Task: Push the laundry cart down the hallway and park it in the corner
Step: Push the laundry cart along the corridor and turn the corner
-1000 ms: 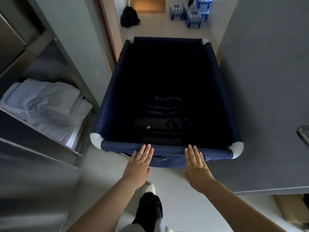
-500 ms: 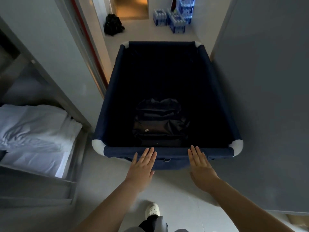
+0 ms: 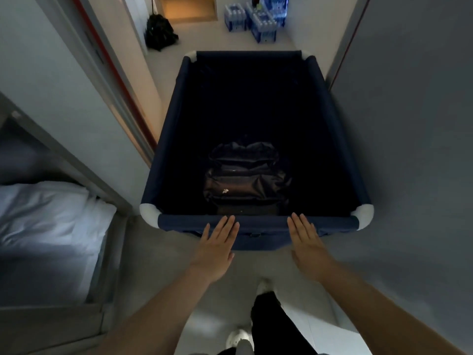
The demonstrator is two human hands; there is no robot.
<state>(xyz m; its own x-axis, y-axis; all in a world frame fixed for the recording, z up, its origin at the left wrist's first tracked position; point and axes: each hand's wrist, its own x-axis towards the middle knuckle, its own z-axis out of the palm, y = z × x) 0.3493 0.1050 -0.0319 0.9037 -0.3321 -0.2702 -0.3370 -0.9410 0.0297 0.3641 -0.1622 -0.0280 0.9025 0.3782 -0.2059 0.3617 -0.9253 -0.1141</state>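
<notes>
The laundry cart [image 3: 163, 149] is a deep navy fabric bin with white corner caps, filling the narrow hallway ahead of me. A dark crumpled bag [image 3: 245, 178] lies at its bottom near my end. My left hand [image 3: 217, 244] presses flat with straight fingers against the cart's near rim, left of centre. My right hand [image 3: 307, 242] presses the same rim, right of centre, fingers also straight. Both forearms reach forward from the bottom of the view.
A metal shelf unit with folded white linen [image 3: 46, 221] stands close on the left. A grey wall [image 3: 409, 149] runs along the right. Ahead lie a black bag [image 3: 160, 32] on the floor and several packs of bottled water [image 3: 253, 21].
The cart and I have moved forward down the hallway; the linen shelf has slid back on my left and the water packs are nearer. Both hands stay flat on the rim.
</notes>
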